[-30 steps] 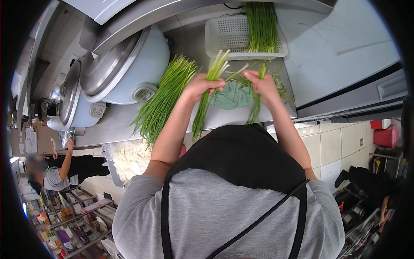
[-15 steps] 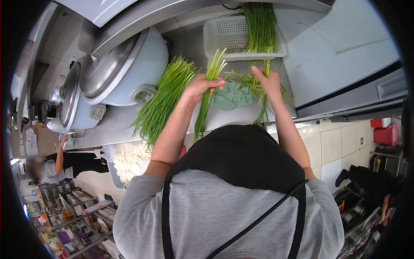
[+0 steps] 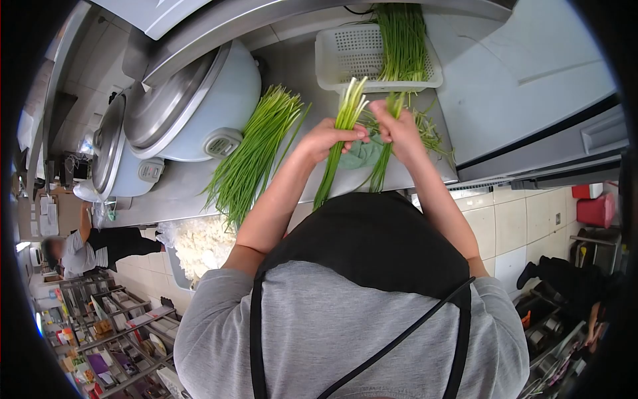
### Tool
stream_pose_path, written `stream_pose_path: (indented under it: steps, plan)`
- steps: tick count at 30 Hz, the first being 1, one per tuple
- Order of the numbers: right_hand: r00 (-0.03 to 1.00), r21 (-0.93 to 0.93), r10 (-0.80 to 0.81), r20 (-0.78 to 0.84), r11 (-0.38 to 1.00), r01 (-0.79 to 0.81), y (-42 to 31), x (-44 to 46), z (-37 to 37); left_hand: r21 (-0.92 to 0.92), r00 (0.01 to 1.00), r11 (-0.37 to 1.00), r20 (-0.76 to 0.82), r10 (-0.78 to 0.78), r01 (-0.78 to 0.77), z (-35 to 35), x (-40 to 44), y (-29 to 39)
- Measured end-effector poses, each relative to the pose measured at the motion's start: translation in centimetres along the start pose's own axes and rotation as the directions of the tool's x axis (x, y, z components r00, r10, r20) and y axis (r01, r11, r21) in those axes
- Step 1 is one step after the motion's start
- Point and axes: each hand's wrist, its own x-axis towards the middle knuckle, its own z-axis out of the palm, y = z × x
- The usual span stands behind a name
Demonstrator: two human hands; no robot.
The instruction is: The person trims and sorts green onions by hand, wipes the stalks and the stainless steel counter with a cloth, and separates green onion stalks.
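My left hand is wrapped round a bunch of chives, pale cut ends pointing up and green leaves hanging toward me. Close on its right, my right hand grips a smaller bunch of chives. A crumpled green cloth lies on the steel counter behind the hands, partly covered by them. Loose chive scraps are scattered right of my right hand. To the left rests a large pile of chives. More chives fill the right part of a white perforated basket.
Two large rice cookers with steel lids stand on the left. A grey-white surface borders the counter on the right. Below the counter at left is a tub of white food. A person stands far left, another person far right.
My left hand has moved right with its chives. My right hand has shifted left and slightly down, bringing both bunches close together. The person at far left has moved an arm.
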Motion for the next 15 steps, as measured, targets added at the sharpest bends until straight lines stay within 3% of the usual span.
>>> stream_pose_path:
  steps: [1,7,15]
  plan:
    - [0.994,-0.135,0.045,0.098,0.990,-0.032,0.3,-0.1,0.2,0.029,1.000,1.000,0.025,-0.008,0.007,0.2,0.0,-0.1]
    - [0.999,0.001,0.046,0.018,0.999,-0.046,0.9,0.7,-0.7,-0.166,1.000,0.986,-0.007,-0.013,0.012,0.3,-1.0,0.4]
    - [1.000,-0.023,0.012,-0.017,1.000,-0.012,1.2,0.9,-0.8,-0.058,0.996,0.998,-0.094,0.001,-0.006,-1.0,-1.3,-0.5]
